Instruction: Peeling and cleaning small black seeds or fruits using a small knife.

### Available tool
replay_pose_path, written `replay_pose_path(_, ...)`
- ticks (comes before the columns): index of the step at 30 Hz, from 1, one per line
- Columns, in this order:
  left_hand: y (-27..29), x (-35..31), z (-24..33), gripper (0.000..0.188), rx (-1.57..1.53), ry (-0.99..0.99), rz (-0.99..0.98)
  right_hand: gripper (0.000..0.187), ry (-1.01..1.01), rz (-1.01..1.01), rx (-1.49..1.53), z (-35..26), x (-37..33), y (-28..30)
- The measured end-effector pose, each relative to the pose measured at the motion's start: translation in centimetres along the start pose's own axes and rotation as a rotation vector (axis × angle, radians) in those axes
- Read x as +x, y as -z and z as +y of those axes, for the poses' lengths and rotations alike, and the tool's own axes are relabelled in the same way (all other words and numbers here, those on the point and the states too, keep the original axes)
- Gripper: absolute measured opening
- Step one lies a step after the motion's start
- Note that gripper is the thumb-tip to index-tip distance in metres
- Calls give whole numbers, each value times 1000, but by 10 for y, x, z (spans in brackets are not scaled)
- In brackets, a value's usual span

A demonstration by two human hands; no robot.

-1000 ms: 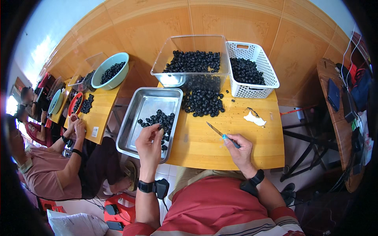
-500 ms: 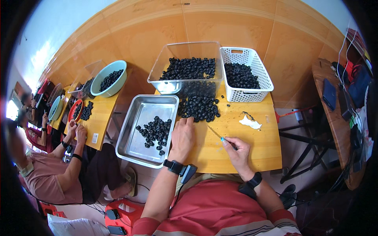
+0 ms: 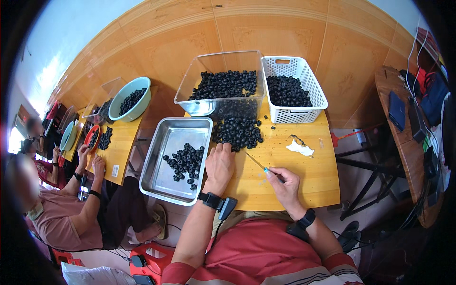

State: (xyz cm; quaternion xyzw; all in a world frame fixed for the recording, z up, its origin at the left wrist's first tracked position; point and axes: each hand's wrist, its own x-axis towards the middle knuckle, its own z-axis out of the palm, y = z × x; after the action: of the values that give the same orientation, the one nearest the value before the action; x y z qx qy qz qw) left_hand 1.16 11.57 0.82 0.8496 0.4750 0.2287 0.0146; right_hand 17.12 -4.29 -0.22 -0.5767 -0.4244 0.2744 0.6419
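Note:
My right hand (image 3: 285,186) holds a slim pointed tool like a small knife (image 3: 256,162), with a teal band near its handle. Its thin tip points up and left, close to my left fingertips. My left hand (image 3: 220,166) has its fingers curled together at the front of a loose pile of small black ring-shaped parts (image 3: 240,132); anything pinched in them is hidden. Left of that hand lies a shallow metal tray (image 3: 151,178), with more black parts gathered toward its right side.
Behind the pile stand a clear plastic bin (image 3: 190,85) and a white perforated basket (image 3: 297,115), both with black parts. A crumpled white scrap (image 3: 300,148) lies on the table (image 3: 313,183). At left, a co-worker (image 3: 66,213) sits by a light-green basin (image 3: 145,107). A wooden side table (image 3: 399,137) stands right.
The whole view has shifted slightly. My hands keep nearly the same places, with the tool's tip still by my left fingers. The co-worker's hands have moved slightly apart.

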Motion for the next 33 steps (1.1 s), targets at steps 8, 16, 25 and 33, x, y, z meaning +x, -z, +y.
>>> replay_pose_path(8, 12, -13, 2, 15, -81, -31, -15, 22, 11, 3, 6, 3, 0, 1)
replay_pose_path(16, 21, -28, 4, 24, -268, -130, -64, 22, 13, 11, -1, 6, -1, 1)
replay_pose_path(25, 25, -38, 8, 17, -864, 192, -251, 22, 7, 9, -14, 7, -1, 2)
replay_pose_path(33, 12, -53, 6, 18, -1784, 575, -267, 19, -3, 15, 66, 9, -2, -1)
